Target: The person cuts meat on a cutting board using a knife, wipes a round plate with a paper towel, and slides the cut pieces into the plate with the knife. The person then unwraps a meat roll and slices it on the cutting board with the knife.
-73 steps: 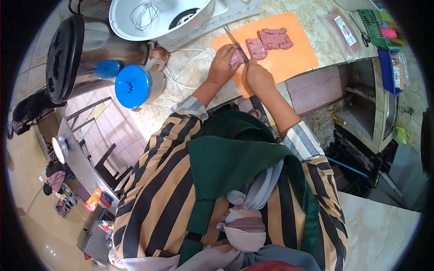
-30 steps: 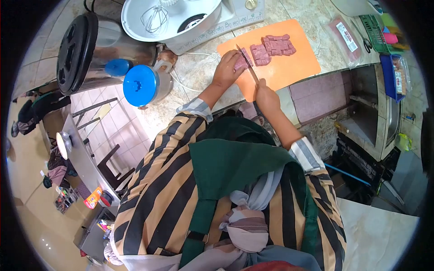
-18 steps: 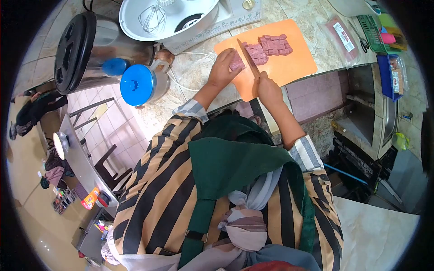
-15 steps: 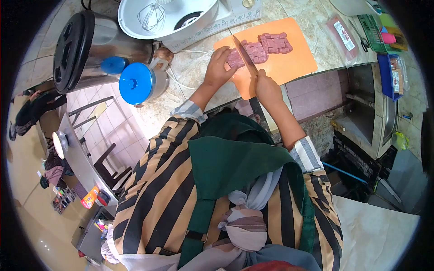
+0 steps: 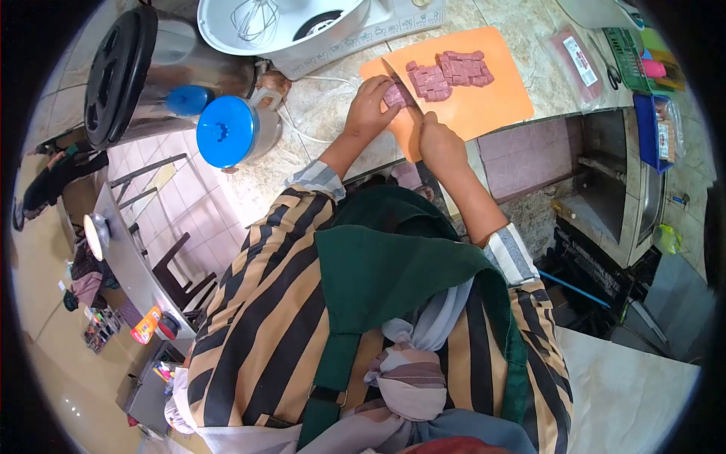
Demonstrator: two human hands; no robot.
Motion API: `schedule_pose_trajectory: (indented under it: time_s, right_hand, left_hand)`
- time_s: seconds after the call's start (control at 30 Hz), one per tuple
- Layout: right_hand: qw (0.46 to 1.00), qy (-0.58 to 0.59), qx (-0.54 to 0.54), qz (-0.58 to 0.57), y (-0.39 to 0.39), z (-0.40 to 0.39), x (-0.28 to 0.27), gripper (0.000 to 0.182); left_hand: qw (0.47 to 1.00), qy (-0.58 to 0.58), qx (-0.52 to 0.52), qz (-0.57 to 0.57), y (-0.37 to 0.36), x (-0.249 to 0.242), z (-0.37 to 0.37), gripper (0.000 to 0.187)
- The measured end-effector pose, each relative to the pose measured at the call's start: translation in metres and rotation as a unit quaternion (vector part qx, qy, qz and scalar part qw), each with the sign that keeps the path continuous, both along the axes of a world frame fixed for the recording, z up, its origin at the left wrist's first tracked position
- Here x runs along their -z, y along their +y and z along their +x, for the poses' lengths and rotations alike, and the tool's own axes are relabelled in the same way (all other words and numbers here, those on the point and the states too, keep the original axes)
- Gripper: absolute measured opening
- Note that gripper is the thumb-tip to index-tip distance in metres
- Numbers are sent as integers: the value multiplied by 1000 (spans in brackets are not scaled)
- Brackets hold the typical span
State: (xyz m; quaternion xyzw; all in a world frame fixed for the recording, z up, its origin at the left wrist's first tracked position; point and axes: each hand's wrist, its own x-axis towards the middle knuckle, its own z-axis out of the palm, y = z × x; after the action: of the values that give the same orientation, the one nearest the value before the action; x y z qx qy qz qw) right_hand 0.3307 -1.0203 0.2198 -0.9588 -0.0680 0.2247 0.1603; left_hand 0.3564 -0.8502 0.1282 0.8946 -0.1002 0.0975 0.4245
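Note:
My right hand [image 5: 443,145] is closed round the handle of a kitchen knife [image 5: 405,95], its blade slanting up and left across the orange cutting board [image 5: 503,102]. My left hand [image 5: 368,112] presses curled fingers on a piece of pink meat [image 5: 392,96] at the board's left side, close to the blade. Right of the knife lie two touching clusters of cut meat, a nearer cluster [image 5: 429,82] and a farther cluster [image 5: 466,69], both scored into small blocks. Part of the meat under my left fingers is hidden.
Behind the board stands a white appliance [image 5: 363,36] with a bowl and whisk on it. A blue-lidded jug [image 5: 227,132] and a large metal container [image 5: 172,72] are at left. A meat packet [image 5: 578,68] and scissors [image 5: 613,76] lie at right. Another person [image 5: 57,181] is far left.
The knife has moved slightly left and nearer my left fingers. A gap now shows between the blade and the cut clusters on its right. My left hand stays on the meat.

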Motion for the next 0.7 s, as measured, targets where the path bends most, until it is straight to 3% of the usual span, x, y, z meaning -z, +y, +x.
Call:
schedule_pose_trajectory:
  time_s: [0.7]
  right_hand:
    - [999, 33, 29, 2, 15, 11, 16, 21]
  left_hand:
    - [999, -38, 14, -20, 3, 6, 0, 47]
